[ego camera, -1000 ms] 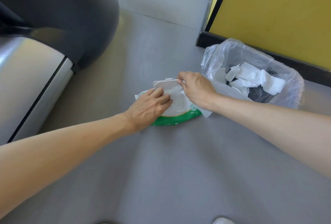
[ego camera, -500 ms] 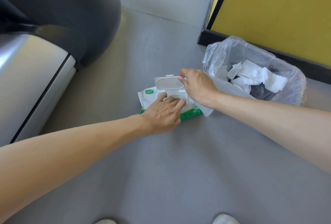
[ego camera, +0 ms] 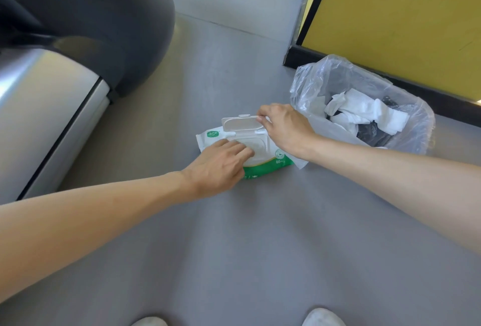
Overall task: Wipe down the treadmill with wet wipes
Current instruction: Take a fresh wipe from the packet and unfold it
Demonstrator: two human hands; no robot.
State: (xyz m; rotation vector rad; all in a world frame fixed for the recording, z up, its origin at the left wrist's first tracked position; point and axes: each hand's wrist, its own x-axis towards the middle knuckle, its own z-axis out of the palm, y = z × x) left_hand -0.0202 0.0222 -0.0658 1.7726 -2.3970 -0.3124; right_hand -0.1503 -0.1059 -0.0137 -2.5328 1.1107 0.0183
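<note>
Mid-frame, the left hand point(ego camera: 221, 164), fingers flat, steadies the green-and-white soft wet-wipe pack point(ego camera: 268, 168) on the floor point(ego camera: 260, 247). The right hand point(ego camera: 283, 127), its grip a pinch, holds the white plastic lid point(ego camera: 240, 124) up, presumably for access.

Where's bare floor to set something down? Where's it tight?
Free: grey floor from the wipes pack down to the shoes; also the strip between pack and treadmill. Crowded: pack to bin bag, where the right hand pinches the lid.
</note>
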